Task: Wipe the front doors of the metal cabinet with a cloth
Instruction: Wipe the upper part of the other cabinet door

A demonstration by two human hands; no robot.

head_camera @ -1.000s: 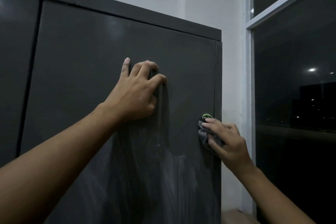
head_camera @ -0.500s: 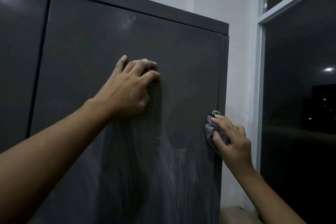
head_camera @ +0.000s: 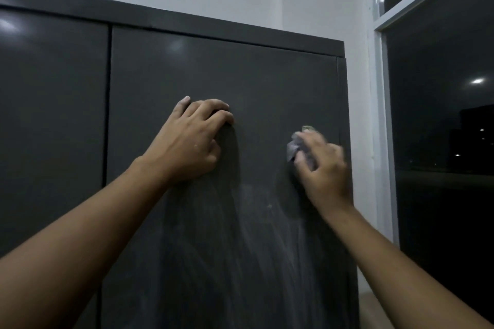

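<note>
The dark grey metal cabinet fills the view; its right door point(head_camera: 254, 80) carries pale wipe streaks lower down, and the left door point(head_camera: 53, 115) lies beyond a vertical seam. My left hand point(head_camera: 187, 144) rests against the middle of the right door, fingers curled with the tips touching the metal and nothing held. My right hand point(head_camera: 322, 168) grips a bunched grey cloth point(head_camera: 292, 149) and presses it on the door near its right edge. The hand is motion-blurred. A small greenish bit of the cloth shows above the fingers.
A white wall point(head_camera: 320, 2) rises behind and right of the cabinet. Further right stands a white-framed window point(head_camera: 385, 141) with dark glass and distant lights. A pale ledge or floor strip point(head_camera: 371, 310) shows at the cabinet's lower right.
My right hand has slid the cloth up and leftward from the door's right edge onto the panel. The view has tilted upward, showing more wall. My left hand stays in place.
</note>
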